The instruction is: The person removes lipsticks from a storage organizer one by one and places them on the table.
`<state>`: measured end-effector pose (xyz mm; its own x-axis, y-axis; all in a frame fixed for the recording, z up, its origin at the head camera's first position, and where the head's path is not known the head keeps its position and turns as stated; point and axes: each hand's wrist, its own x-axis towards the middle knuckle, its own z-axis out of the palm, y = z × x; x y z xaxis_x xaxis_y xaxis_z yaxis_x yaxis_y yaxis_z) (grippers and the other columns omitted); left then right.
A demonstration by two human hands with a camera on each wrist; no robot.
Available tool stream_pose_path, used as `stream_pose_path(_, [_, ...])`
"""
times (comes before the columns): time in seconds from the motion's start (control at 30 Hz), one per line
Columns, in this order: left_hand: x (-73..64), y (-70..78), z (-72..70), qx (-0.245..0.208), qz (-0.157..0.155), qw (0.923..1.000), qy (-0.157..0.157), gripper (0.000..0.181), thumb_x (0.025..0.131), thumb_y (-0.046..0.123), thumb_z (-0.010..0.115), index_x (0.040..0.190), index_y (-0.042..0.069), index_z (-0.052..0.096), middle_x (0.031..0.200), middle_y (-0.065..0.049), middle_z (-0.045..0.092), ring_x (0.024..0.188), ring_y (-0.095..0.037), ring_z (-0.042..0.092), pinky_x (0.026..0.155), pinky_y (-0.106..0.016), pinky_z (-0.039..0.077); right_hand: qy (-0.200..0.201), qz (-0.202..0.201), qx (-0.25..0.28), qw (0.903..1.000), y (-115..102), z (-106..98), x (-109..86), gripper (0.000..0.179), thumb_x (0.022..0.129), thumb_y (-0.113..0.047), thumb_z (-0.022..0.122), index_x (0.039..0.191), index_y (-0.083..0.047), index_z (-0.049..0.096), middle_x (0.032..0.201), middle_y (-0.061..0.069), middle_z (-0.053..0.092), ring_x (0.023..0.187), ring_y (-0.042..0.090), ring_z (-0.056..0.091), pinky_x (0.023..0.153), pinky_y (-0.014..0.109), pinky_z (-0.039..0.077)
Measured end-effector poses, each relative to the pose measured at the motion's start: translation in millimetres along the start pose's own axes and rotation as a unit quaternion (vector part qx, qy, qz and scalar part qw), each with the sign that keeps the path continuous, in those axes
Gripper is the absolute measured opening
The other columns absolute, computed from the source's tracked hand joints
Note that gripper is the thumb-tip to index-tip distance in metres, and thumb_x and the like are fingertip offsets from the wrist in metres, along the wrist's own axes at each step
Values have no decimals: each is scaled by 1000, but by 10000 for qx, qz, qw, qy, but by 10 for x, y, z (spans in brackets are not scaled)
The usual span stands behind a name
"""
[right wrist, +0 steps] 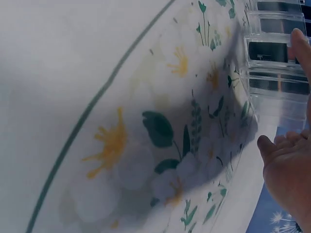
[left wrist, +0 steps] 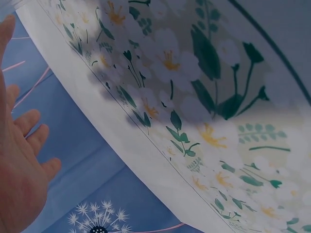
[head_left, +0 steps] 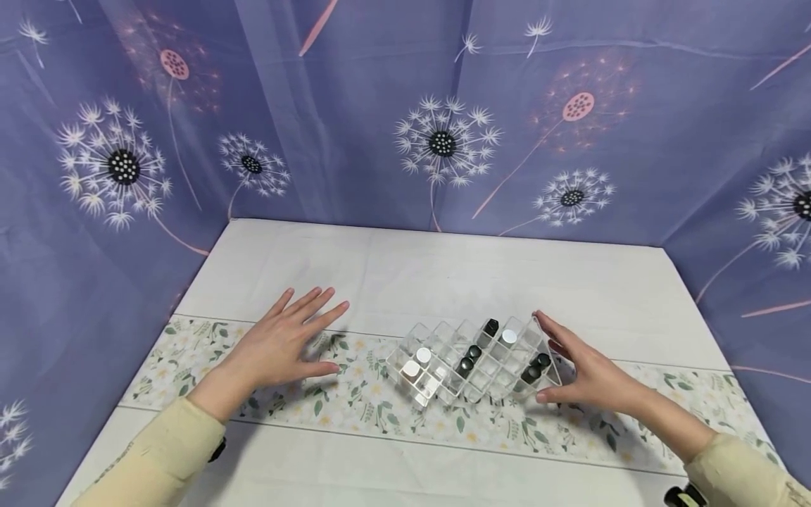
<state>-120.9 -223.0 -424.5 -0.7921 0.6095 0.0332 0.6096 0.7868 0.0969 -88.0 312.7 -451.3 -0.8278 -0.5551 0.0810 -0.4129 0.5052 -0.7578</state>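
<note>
A clear plastic organizer (head_left: 436, 385) with many small diamond-set compartments sits on the floral band of the table. Several small capped bottles stand in it: some with black caps (head_left: 475, 352), others with white or silver caps (head_left: 423, 355). My right hand (head_left: 592, 373) curves loosely around its right end, fingertips by the far corner and thumb by the near one. In the right wrist view the thumb lies close to the organizer (right wrist: 277, 23); whether it touches, I cannot tell. To the left, my left hand (head_left: 281, 345) is spread above the table, holding nothing, apart from the organizer.
A white cloth with a floral band (head_left: 367, 394) covers the table. Purple curtains (head_left: 355, 141) with a dandelion print close off the back and both sides. Dark bands show at both sleeves (head_left: 152, 451).
</note>
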Motion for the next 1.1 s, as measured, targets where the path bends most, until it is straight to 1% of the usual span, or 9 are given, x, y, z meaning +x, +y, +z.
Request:
stream_pose_path(0.13, [24,8,-17,-32,31,10000,-12,101,90,71,73,171,27,31,177,-8,23,163,-32,24,132,-62,11,56,297,80,9995,11,40,-31,128,81,-27,96,174,-23,8,173,29,20,152,10,29,115,7,28])
stream_pose_path(0.27, [43,12,-28,-36,31,10000,-40,101,90,71,73,171,28,30,178,-8,23,163,-32,23,132,-62,10,170,465,103,9987,7,74,-56,128,80,-29,96,174,-25,9,173,27,22,152,15,32,113,4,28])
stream_pose_path(0.37, [51,12,-26,-23,27,10000,-60,102,90,71,73,171,28,29,178,-8,22,163,-32,22,132,-62,10,229,546,133,9982,1,103,-61,128,80,-28,97,174,-22,10,173,28,22,154,31,36,112,3,28])
stream_pose_path(0.43, [59,17,-23,-9,51,10000,-48,102,90,71,73,171,28,29,178,-8,22,163,-32,22,132,-62,10,281,619,166,9976,-1,129,-62,129,79,-28,97,174,-18,11,173,29,23,150,48,38,112,3,28])
stream_pose_path(0.5, [65,22,-22,-11,77,10000,-26,102,90,71,72,171,28,29,178,-7,22,163,-32,22,132,-62,11,332,689,203,9969,-3,160,-63,129,78,-29,98,173,-16,12,172,29,23,147,57,38,111,3,28])
stream_pose_path(0.6, [67,25,-18,11,92,10000,-13,101,90,72,71,171,28,29,178,-7,22,163,-32,23,132,-61,11,458,726,236,9960,-4,213,-55,129,77,-30,98,173,-16,13,171,30,24,146,59,37,111,4,28])
stream_pose_path(0.83, [64,31,-15,-7,83,9999,61,101,90,72,71,171,27,31,178,-8,23,162,-33,25,132,-62,13,790,720,105,9942,-9,363,-2,132,74,-31,100,173,-12,14,171,27,27,149,53,37,112,3,27])
stream_pose_path(1.0, [89,70,-18,-189,168,9996,97,101,91,73,70,171,27,29,178,-7,23,162,-33,25,132,-63,14,914,820,167,9923,-48,472,47,132,74,-31,100,172,-7,15,171,26,29,149,51,39,111,4,29])
stream_pose_path(1.1, [104,101,-26,-308,227,9992,148,101,91,73,69,171,26,29,178,-7,24,162,-32,25,132,-63,15,935,798,210,9922,-79,530,75,131,75,-30,100,171,-5,15,171,24,29,150,50,39,112,5,29])
